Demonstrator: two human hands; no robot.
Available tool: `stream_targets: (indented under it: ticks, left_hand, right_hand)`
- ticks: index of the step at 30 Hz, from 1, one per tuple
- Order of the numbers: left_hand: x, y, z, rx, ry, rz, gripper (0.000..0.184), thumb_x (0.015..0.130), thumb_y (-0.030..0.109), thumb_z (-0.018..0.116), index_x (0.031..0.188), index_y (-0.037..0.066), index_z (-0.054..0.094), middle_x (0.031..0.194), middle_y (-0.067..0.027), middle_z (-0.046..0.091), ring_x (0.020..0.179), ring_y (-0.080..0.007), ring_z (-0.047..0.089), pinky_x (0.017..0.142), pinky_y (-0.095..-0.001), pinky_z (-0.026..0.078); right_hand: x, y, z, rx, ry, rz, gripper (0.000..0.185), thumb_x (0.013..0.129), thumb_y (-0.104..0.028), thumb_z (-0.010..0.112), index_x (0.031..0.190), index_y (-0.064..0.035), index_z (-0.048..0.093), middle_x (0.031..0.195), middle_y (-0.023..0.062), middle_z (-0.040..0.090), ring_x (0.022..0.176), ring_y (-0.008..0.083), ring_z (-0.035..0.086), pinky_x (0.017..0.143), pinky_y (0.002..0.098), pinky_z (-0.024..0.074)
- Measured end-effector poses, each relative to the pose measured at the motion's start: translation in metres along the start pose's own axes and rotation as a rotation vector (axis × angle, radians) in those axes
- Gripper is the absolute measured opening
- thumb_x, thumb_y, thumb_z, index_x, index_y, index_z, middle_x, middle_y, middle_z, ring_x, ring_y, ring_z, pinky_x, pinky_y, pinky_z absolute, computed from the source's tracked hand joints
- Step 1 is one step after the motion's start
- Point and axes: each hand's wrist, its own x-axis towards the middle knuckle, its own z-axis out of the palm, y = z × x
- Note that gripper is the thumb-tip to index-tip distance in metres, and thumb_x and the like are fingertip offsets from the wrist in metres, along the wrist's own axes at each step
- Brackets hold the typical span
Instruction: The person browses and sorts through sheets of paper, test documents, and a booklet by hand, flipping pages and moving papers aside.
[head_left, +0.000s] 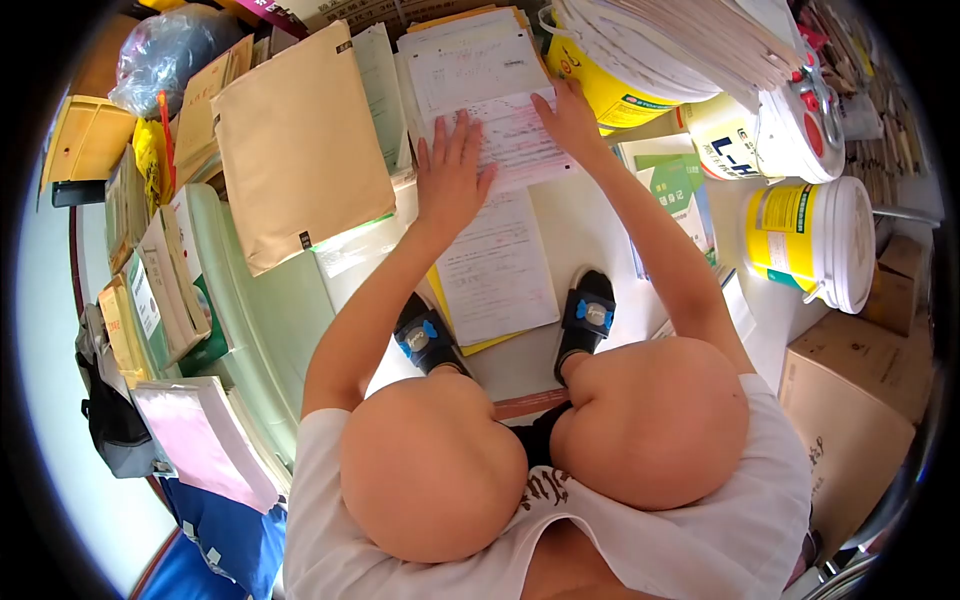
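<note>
My left hand [452, 170] lies with its fingers spread at the left edge of a printed sheet with red marks [520, 135]. On the right edge of that sheet rests my right hand [572, 125], fingers apart and holding nothing. Behind the sheet is a stack of written papers [470, 65]. Nearer to me, between my feet, another pile of marked papers [495, 265] lies on the floor with a yellow sheet [495, 340] under it. A large brown envelope [300, 140] is to the left of my left hand.
Yellow and white buckets [620, 90] stand at the back right, another bucket [810, 240] farther right. Green and white booklets [675, 190] lie beside my right forearm. A cardboard box [850, 400] is at the right. Books and folders [170, 290] line the left side.
</note>
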Motion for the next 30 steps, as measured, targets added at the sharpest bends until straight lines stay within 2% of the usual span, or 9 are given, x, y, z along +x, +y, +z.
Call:
stream_targets:
  ticks: [3,7,12,14,17,20,23,25,30]
  left_hand:
    - [0.003,-0.015,0.009,0.020,-0.021,-0.041,0.071,0.096,0.036,0.066,0.152,0.000,0.042,0.159,-0.0172,0.037,0.143,-0.0461,0.035,0.115,-0.0618,0.032]
    - [0.015,-0.016,0.010,-0.085,-0.058,-0.145,0.071,0.094,0.038,0.067,0.148,-0.003,0.045,0.152,-0.0184,0.043,0.134,-0.0440,0.042,0.111,-0.0592,0.036]
    - [0.022,-0.016,0.018,-0.058,0.001,-0.155,0.069,0.094,0.036,0.067,0.146,-0.004,0.046,0.154,-0.0234,0.041,0.143,-0.0444,0.037,0.114,-0.0615,0.033]
    - [0.023,-0.020,0.023,-0.013,0.058,-0.118,0.070,0.093,0.035,0.067,0.145,-0.006,0.045,0.155,-0.0254,0.040,0.146,-0.0438,0.035,0.115,-0.0631,0.032]
    - [0.022,-0.022,0.022,-0.017,-0.040,-0.144,0.071,0.094,0.034,0.066,0.148,-0.004,0.042,0.160,-0.0251,0.036,0.149,-0.0440,0.031,0.116,-0.0639,0.030]
    - [0.024,-0.022,0.020,-0.017,-0.039,-0.143,0.074,0.094,0.035,0.066,0.151,-0.004,0.039,0.160,-0.0244,0.036,0.148,-0.0435,0.033,0.115,-0.0656,0.032]
    - [0.026,-0.026,0.022,-0.058,-0.065,-0.160,0.077,0.093,0.038,0.068,0.150,-0.005,0.039,0.159,-0.0240,0.038,0.147,-0.0432,0.034,0.114,-0.0619,0.036]
    - [0.029,-0.032,0.028,-0.165,0.016,-0.119,0.078,0.091,0.039,0.071,0.147,-0.007,0.043,0.156,-0.0268,0.040,0.142,-0.0480,0.038,0.117,-0.0562,0.034]
    - [0.031,-0.033,0.027,-0.113,-0.004,-0.116,0.079,0.090,0.039,0.072,0.147,-0.008,0.044,0.156,-0.0236,0.041,0.143,-0.0437,0.037,0.117,-0.0511,0.038]
  right_hand:
    - [0.011,-0.005,0.007,-0.221,-0.089,-0.015,0.049,0.088,-0.031,0.074,0.120,0.0047,0.062,0.123,0.0308,0.057,0.111,0.0483,0.056,0.096,0.0536,0.0492]
    - [0.010,-0.013,0.021,-0.292,0.047,-0.020,0.055,0.085,-0.035,0.077,0.117,0.0081,0.063,0.125,0.0318,0.056,0.116,0.0506,0.054,0.101,0.0545,0.0469]
    - [0.025,-0.011,0.036,-0.230,0.060,0.078,0.067,0.083,-0.040,0.079,0.121,0.0115,0.058,0.131,0.0352,0.051,0.122,0.0520,0.050,0.105,0.0539,0.0452]
    - [0.035,-0.016,0.028,-0.042,-0.114,0.255,0.077,0.082,-0.043,0.080,0.127,0.0131,0.052,0.136,0.0366,0.046,0.128,0.0519,0.045,0.108,0.0534,0.0431]
    - [0.032,-0.020,0.038,-0.264,-0.046,0.182,0.085,0.080,-0.044,0.081,0.130,0.0148,0.046,0.139,0.0356,0.044,0.131,0.0511,0.043,0.110,0.0537,0.0415]
    - [0.030,-0.018,0.043,-0.286,0.024,0.151,0.086,0.079,-0.045,0.082,0.129,0.0153,0.045,0.139,0.0342,0.045,0.130,0.0505,0.044,0.110,0.0543,0.0408]
    - [0.027,-0.035,0.032,-0.285,-0.016,0.203,0.090,0.078,-0.046,0.083,0.131,0.0145,0.043,0.140,0.0343,0.043,0.131,0.0494,0.044,0.109,0.0552,0.0413]
    - [0.031,-0.038,0.034,-0.287,-0.038,0.235,0.092,0.077,-0.048,0.084,0.132,0.0144,0.042,0.140,0.0345,0.043,0.131,0.0487,0.044,0.109,0.0550,0.0414]
    - [0.038,-0.043,0.028,-0.278,-0.107,0.320,0.097,0.074,-0.050,0.086,0.133,0.0135,0.041,0.140,0.0359,0.043,0.133,0.0498,0.044,0.110,0.0548,0.0416]
